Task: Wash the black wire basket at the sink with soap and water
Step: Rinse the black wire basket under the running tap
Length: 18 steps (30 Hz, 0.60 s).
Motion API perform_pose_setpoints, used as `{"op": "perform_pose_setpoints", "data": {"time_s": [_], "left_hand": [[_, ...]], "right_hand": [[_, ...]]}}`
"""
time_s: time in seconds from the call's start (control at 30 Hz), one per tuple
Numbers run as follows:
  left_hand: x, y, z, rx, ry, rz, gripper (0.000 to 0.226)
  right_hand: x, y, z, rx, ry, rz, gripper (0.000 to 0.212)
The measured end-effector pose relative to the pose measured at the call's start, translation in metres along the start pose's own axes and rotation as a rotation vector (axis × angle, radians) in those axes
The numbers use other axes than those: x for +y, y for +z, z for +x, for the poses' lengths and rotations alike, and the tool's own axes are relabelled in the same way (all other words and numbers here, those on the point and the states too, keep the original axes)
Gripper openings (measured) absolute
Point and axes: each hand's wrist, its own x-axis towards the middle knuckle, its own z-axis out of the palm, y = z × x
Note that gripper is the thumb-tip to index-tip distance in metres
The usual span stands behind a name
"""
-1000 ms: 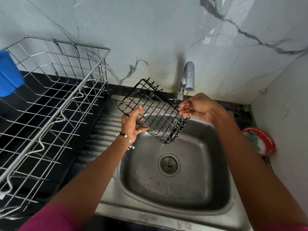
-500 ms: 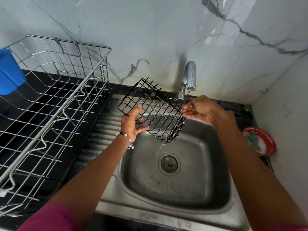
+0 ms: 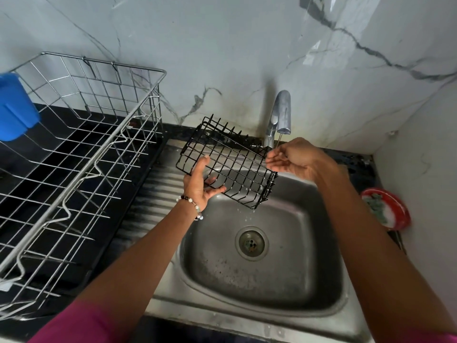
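Black wire basket (image 3: 228,164) held tilted in the air over the back left part of the sink (image 3: 321,288), its low corner pointing down toward the drain (image 3: 251,243). Against the frame half a second back, its pose is nearly unchanged; it sits a touch higher and closer to the tap (image 3: 280,112).

Left hand (image 3: 199,185): grip pinching the basket's near left edge, thumb under the lower wire, fingers up behind the mesh. Same hold as before. Bead bracelet (image 3: 191,205) at the wrist.

Right hand (image 3: 294,160): palm up, fingers loosely spread and curled, fingertips at the basket's upper right corner; cannot tell whether they touch the wire. A thin stream from the tap falls at this hand. It has moved slightly up, nearer the spout.

A few drops fall below the basket's low corner.

Surroundings unchanged: steel dish rack (image 3: 81,154) on the black table (image 3: 57,120) to the left, blue container (image 3: 14,107) at its far edge, red dish (image 3: 388,209) right of the sink.
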Motion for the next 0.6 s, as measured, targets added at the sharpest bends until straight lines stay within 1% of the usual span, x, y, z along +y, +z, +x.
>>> {"op": "perform_pose_setpoints", "data": {"time_s": [0.1, 0.13, 0.2, 0.23, 0.33, 0.37, 0.43, 0.47, 0.57, 0.6], "left_hand": [[-0.003, 0.001, -0.001, -0.024, -0.023, -0.012, 0.044], [-0.005, 0.002, -0.001, -0.031, -0.031, -0.021, 0.045], [-0.008, 0.002, -0.001, -0.036, -0.034, -0.040, 0.040], [-0.009, 0.003, -0.001, -0.034, -0.030, -0.048, 0.037], [-0.011, 0.004, -0.002, -0.033, -0.014, -0.055, 0.028], [-0.012, 0.004, -0.002, -0.034, -0.008, -0.059, 0.024], [-0.015, 0.005, -0.003, -0.034, 0.005, -0.072, 0.018], [-0.016, 0.005, -0.003, -0.032, 0.012, -0.077, 0.016], [-0.017, 0.004, -0.003, -0.025, 0.026, -0.092, 0.013], [-0.017, 0.003, -0.003, -0.023, 0.028, -0.102, 0.012]], "right_hand": [[-0.001, -0.002, -0.002, -0.089, 0.002, 0.068, 0.029], [-0.001, -0.002, -0.003, -0.071, 0.007, 0.047, 0.027], [0.001, -0.004, -0.001, 0.010, 0.001, -0.015, 0.021], [0.001, -0.005, -0.001, 0.014, -0.004, -0.015, 0.021], [0.000, -0.006, -0.004, -0.076, -0.004, 0.058, 0.029], [0.000, -0.005, -0.003, -0.061, -0.004, 0.038, 0.028], [0.001, -0.006, -0.002, 0.025, -0.013, -0.039, 0.023], [0.001, -0.007, -0.002, 0.035, -0.014, -0.045, 0.022], [0.001, -0.007, -0.001, -0.067, 0.010, 0.039, 0.027], [0.002, -0.007, 0.000, -0.061, 0.018, 0.013, 0.027]]}}
